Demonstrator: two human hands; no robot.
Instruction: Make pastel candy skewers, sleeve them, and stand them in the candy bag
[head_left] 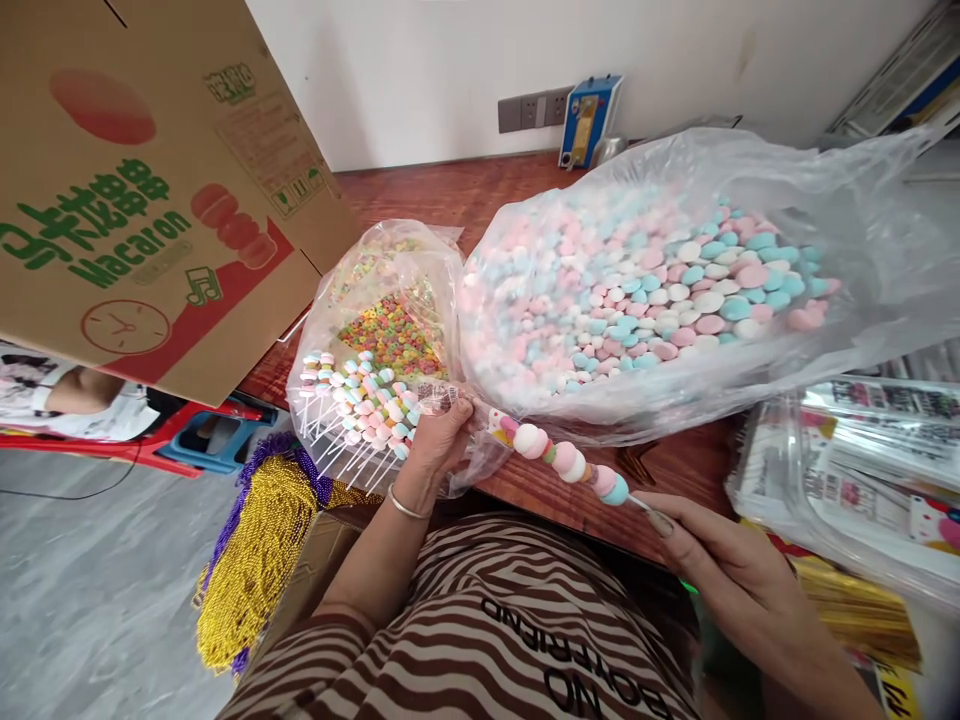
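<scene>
Pinched in my right hand is the white stick of a candy skewer, strung with pink, white and blue pieces and small coloured rings. The skewer slants up to the left. At its upper end my left hand grips a clear printed wrapper between thumb and fingers. Several finished skewers lie left of my left hand, on an open plastic bag of small coloured rings. Behind the skewer rests a large clear bag full of pink, white and blue candies.
A large cardboard box stands at the left. Gold and purple bead strands hang below it. Plastic containers with printed wrappers are at the right, above gold ties. A blue device sits by the wall.
</scene>
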